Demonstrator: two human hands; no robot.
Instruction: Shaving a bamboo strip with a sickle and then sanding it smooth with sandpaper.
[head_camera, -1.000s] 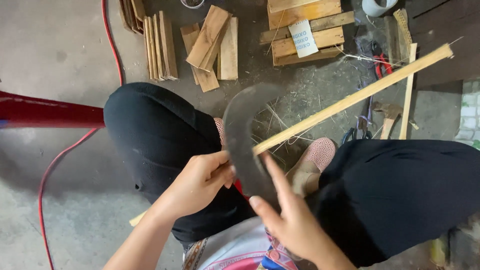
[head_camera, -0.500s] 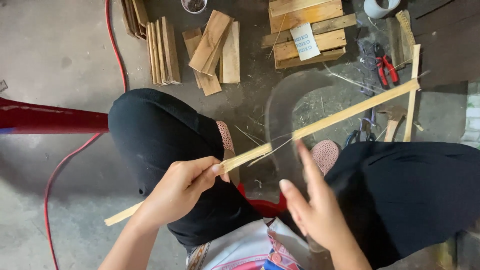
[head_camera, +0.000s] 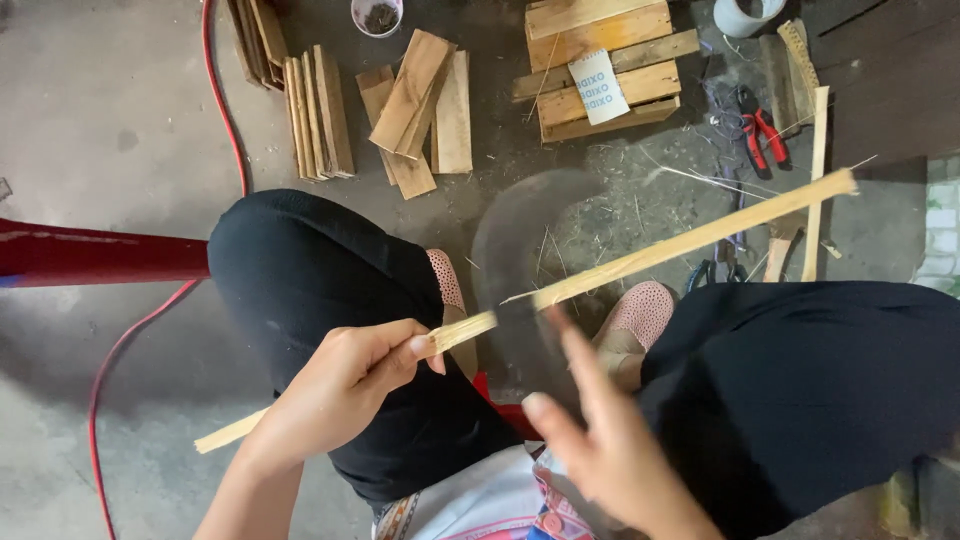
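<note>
Bamboo strip (head_camera: 640, 262), long and pale, is held slantwise above the lap of a seated person in black trousers (head_camera: 330, 290); every place here is given from that strip. Its near part is pinched by the left hand (head_camera: 335, 395), thumb laid along the top and fingers curled beneath, while a short tail of the strip juts out past the hand toward the grey concrete floor (head_camera: 120, 150). Its far end is raised toward the upper right, over a second, upright pale stick (head_camera: 815, 180). The right hand (head_camera: 605, 450) is seen just below the strip's middle, fingers stretched out and partly spread; a broad, dark, blurred blade (head_camera: 525, 270) crosses the strip there, and whether the hand's grip is closed on its handle cannot be told. A thin sliver is seen lifting from the strip beside the blade. Under the strip, two pink perforated shoes (head_camera: 640, 310) are planted on the floor among loose shavings. Beyond the strip, short wooden boards (head_camera: 415, 110) are piled, with a thicker stack of planks (head_camera: 600, 75) to their right, topped by a folded sheet of paper (head_camera: 600, 88). Red-handled pliers (head_camera: 762, 135) lie past the strip's far end, near a white cup (head_camera: 742, 15). Far left of the strip, a red cable (head_camera: 225, 100) trails across the floor beside a red bar (head_camera: 100, 252).
</note>
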